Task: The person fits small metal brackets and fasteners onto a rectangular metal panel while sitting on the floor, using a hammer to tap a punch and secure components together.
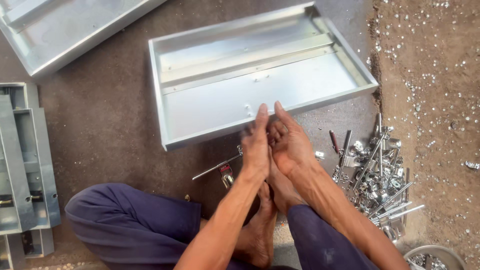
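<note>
My left hand (256, 145) and my right hand (289, 142) are raised together, palms facing each other, just in front of the near rim of a shallow sheet-metal tray (210, 107) lying on the ground. Fingers point up and away; the fingertips overlap the tray's front edge. Whether something small is pinched between the palms is hidden. A thin metal rod with a small latch part (222, 170) lies on the ground just left of my left wrist. My crossed legs in dark blue trousers and a bare foot (260, 235) are below.
A heap of shiny metal rods, brackets and small hardware (372, 175) lies to the right. Small rivets are scattered over the dirt (430, 75) further right. Another metal tray (60, 30) sits top left, stacked metal frames (25, 165) at left, a bowl (435, 257) bottom right.
</note>
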